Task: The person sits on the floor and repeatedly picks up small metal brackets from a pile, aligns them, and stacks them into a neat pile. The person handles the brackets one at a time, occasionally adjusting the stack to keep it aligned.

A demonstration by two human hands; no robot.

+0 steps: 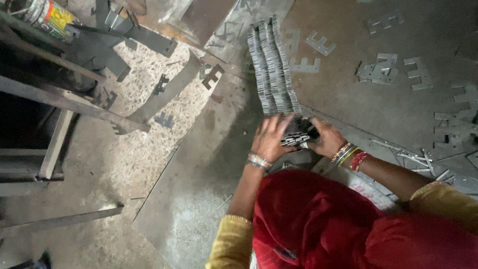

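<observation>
We clamp a bundle of stamped plates (297,135) between left hand (271,138) and right hand (326,139); long plate rows (273,67) lie just beyond, loose cutouts (381,70) scattered across the metal sheet (348,99).

Hidden and cut-off parts around the stacked metal pieces

The near end of the stamped-plate stack (273,65) vanishes under the left hand (271,137) and right hand (326,139); the red cloth (318,219) covers the steel sheet's (199,189) near edge; a can (47,15) is cropped at the top-left corner; the right hand's fingertips can't be seen
</observation>
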